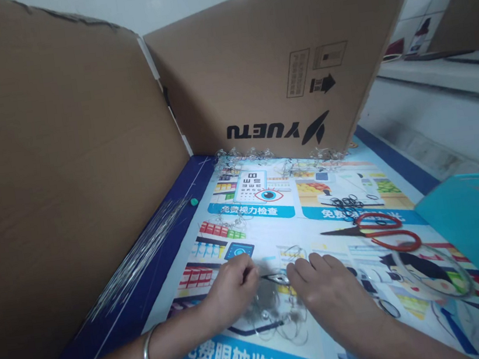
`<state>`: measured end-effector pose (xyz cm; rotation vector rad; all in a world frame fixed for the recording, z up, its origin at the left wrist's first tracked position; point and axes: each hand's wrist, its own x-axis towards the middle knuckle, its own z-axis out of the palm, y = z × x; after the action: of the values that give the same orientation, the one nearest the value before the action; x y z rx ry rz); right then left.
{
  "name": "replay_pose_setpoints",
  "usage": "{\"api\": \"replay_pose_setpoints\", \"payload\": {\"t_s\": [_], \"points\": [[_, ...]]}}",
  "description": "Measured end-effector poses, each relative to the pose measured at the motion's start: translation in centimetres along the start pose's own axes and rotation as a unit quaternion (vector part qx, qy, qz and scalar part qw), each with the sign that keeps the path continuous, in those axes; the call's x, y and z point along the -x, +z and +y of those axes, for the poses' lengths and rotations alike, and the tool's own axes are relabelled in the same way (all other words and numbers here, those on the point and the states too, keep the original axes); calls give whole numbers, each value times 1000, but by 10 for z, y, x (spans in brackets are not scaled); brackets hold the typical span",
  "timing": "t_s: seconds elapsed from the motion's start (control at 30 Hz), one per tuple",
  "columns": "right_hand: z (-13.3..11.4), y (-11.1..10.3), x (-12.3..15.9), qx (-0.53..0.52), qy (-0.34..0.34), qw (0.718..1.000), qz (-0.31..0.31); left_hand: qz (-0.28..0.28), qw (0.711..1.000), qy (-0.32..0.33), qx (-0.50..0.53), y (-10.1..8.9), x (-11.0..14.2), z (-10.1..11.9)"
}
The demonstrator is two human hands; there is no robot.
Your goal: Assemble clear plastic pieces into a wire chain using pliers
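My left hand [235, 286], with a bangle at its wrist, is closed in a pinch near the middle of the printed sheet; what its fingers hold is hidden. My right hand [326, 286] is closed beside it, around a small pair of pliers [280, 279]. The metal jaws point left and reach my left fingers; the handles are covered by my right hand. Below and between the hands lies a loose cluster of thin bent wire pieces [291, 323], some with what look like clear beads. More fine wire [294, 253] curls just beyond my right fingers.
Red-handled scissors [387, 230] and black loops [349, 205] lie at right, near a coil of wire [462, 277] and a turquoise folder-like item [469, 220]. Straight wires [139, 260] and a green lump [193, 202] lie left. Cardboard panels [251, 66] stand behind wire pieces [324, 155].
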<state>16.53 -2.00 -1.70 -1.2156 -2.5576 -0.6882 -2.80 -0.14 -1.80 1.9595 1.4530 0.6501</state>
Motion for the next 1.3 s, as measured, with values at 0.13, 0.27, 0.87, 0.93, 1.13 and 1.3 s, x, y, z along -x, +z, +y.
{"api": "replay_pose_setpoints", "payload": {"t_s": [0.13, 0.27, 0.87, 0.93, 1.13, 1.3], "points": [[5, 4, 0, -6, 0, 1000, 12, -17, 1000, 5, 6, -2, 2, 2], [9, 3, 0, -22, 4, 999, 26, -11, 1000, 1, 9, -5, 2, 0], [1, -2, 0, -24, -6, 999, 26, -4, 1000, -2, 12, -3, 1, -2], [0, -2, -1, -17, -1, 1000, 24, -3, 1000, -8, 15, -2, 1, -2], [-2, -7, -2, -13, 4, 999, 37, 16, 999, -9, 31, 1, 2, -2], [-2, -7, -2, -8, 16, 999, 34, 38, 998, -10, 48, 1, 3, -3]]}}
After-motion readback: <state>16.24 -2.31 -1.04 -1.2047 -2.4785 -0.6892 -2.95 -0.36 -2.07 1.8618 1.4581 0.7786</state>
